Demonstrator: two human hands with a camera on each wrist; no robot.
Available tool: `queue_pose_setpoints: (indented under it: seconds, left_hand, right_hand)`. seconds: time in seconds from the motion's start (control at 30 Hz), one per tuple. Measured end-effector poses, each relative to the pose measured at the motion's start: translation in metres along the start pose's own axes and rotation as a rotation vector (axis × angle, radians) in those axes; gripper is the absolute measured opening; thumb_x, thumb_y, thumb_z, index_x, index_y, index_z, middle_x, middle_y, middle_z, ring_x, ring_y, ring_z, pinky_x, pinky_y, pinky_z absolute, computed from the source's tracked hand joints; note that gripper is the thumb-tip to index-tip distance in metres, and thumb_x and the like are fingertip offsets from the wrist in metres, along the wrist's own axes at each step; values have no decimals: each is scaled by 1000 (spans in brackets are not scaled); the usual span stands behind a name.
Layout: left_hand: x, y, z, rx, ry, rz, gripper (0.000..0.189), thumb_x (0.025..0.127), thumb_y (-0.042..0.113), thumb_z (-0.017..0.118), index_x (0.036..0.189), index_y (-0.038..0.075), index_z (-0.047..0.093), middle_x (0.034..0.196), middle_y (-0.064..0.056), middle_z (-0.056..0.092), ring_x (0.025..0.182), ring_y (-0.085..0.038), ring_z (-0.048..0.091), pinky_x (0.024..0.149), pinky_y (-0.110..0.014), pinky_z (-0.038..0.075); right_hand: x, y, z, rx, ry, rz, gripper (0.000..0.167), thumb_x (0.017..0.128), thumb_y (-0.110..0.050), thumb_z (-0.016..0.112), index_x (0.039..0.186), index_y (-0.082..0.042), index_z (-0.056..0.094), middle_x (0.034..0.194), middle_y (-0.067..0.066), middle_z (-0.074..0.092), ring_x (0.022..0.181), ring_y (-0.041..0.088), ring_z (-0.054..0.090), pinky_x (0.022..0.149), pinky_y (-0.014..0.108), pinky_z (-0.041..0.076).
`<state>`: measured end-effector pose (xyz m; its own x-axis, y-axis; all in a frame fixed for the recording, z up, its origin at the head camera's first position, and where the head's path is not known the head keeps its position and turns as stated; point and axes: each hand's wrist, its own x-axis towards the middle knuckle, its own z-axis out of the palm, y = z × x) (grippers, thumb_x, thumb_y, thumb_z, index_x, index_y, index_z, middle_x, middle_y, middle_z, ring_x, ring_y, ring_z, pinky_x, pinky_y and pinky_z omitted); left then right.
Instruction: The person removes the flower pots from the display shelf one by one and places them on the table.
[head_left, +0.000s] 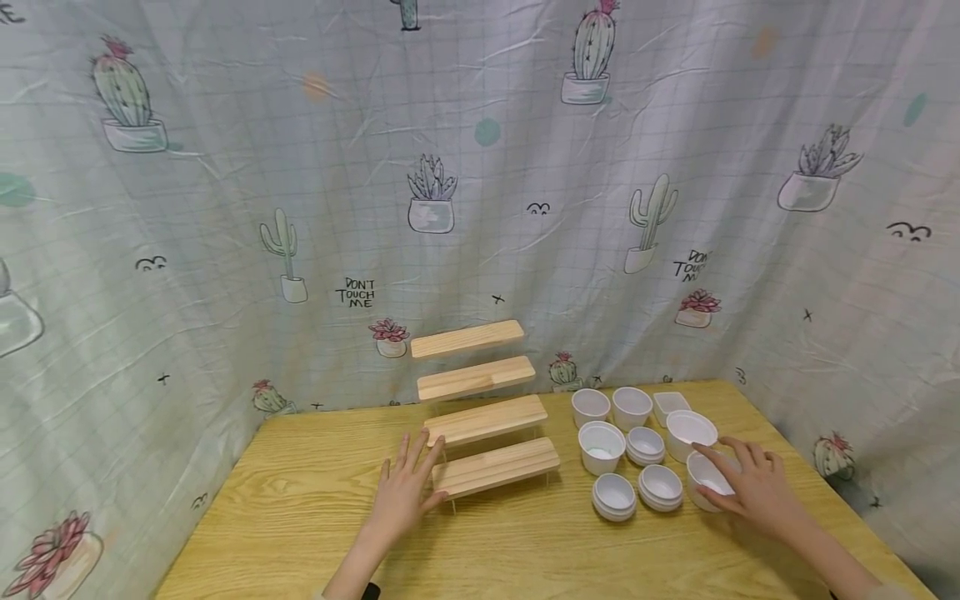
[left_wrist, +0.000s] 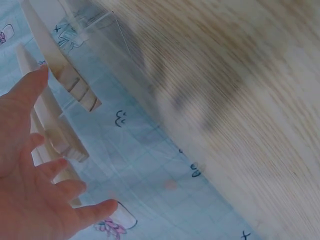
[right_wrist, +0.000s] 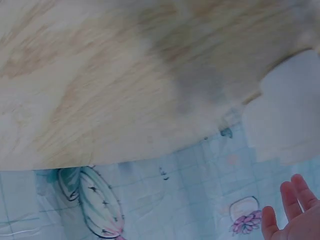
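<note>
A four-tier wooden display shelf (head_left: 487, 422) with clear supports stands at the table's middle. By its left end is my left hand (head_left: 402, 496), fingers spread and thumb close to the lowest tier; whether it touches cannot be told. In the left wrist view, the spread fingers overlap the shelf tiers (left_wrist: 77, 90). My right hand (head_left: 761, 493) hovers at the nearest right white tub (head_left: 703, 479), loosely extended fingers over its rim; contact is unclear. The right wrist view shows straight fingers (right_wrist: 291, 200) below white tubs (right_wrist: 285, 115).
Other round white tubs (head_left: 602, 450) and small bowls (head_left: 614, 493) cluster right of the shelf. A rectangular white container (head_left: 670, 404) sits at the back. A cactus-print curtain (head_left: 480, 250) hangs behind and beside the wood-grain table (head_left: 315, 500).
</note>
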<state>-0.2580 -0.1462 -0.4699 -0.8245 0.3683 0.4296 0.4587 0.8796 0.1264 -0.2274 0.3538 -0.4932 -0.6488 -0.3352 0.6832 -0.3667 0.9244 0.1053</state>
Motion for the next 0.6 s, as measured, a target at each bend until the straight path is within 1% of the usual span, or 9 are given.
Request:
queue_pose_setpoints:
  seconds: [0.07,0.13,0.27,0.4,0.5,0.6]
  left_hand:
    - [-2,-1,-2,-17,-3,2,75,75,38,66,139,16,32,144,-15,29,131,-44,23,90,-70,30]
    - [-4,-1,-4,-38,-8,1,73,77,38,64,139,17,32,144,-14,30,132,-43,23,91,-70,30]
    - [-9,-1,-9,-54,0,12,66,81,35,61,138,16,34,143,-13,32,132,-41,25,91,-69,31]
    - [-12,3,-15,-56,44,60,59,84,27,59,136,13,37,141,-13,36,128,-41,31,89,-67,35]
    - [-15,6,-20,-50,76,98,55,85,23,58,135,11,38,139,-13,38,127,-40,34,89,-63,38]
    - [-18,13,-27,-56,79,124,52,87,21,55,136,11,38,141,-11,37,128,-37,33,92,-60,38]
  right_hand:
    - [2,-4,-2,3,-21,5,55,74,-59,58,114,-21,55,109,16,50,89,34,48,64,50,37]
    - [5,-9,-4,15,-46,11,55,71,-48,66,116,-20,54,111,16,49,92,34,47,67,52,37]
    - [11,-24,-7,69,-85,18,57,70,-34,72,120,-16,52,117,15,48,98,33,46,73,54,36]
    - [18,-39,-10,140,-93,19,59,73,-31,70,124,-13,49,121,13,48,104,30,44,78,52,35]
    - [24,-50,-10,183,-87,-5,61,73,-31,70,126,-9,48,123,14,48,107,29,43,81,49,34]
    - [30,-62,-9,217,-61,-38,63,71,-29,72,126,-8,48,125,15,49,109,30,44,83,47,34]
